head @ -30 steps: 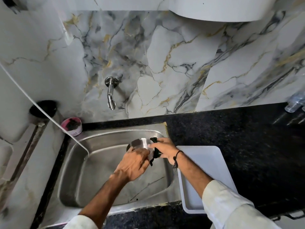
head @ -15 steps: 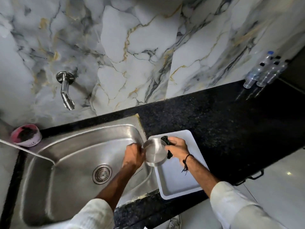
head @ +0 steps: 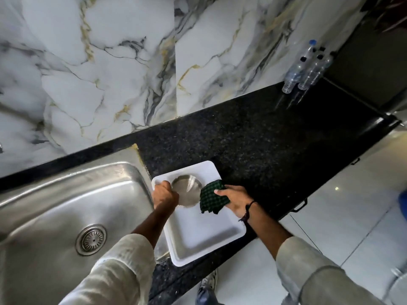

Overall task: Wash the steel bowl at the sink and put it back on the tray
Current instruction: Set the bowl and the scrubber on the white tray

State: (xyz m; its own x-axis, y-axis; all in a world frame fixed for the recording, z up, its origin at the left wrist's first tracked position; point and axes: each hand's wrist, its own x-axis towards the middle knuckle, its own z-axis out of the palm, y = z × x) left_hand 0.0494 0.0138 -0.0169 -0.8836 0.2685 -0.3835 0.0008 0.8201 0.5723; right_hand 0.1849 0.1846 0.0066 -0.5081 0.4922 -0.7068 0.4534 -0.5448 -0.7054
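— What does the steel bowl [head: 186, 190] look like?

— Round, shallow, brushed metal with a soft sheen, its hollow showing faint radial streaks of light. It sits at the far left corner of the white tray [head: 211, 236], low over it; whether it touches the tray floor I cannot tell.

— Who has it?

— The left hand [head: 164, 195] has its grip closed on the bowl's left rim. The right hand [head: 236, 200] has its grip around a dark green checked cloth [head: 211, 198], which touches the bowl's right edge.

— And the surroundings?

— The tray rests on a black speckled counter [head: 253, 139], just right of a stainless sink [head: 66, 205] with a round drain [head: 90, 239]. Behind runs a white marble wall [head: 110, 62] veined in grey and gold. Clear plastic bottles [head: 306, 67] stand at the counter's far right end. Glossy pale floor tiles [head: 352, 205] show below.

— Which way does the bowl face?

— Mouth up, tipped slightly toward the camera. Being round, it shows no long axis.
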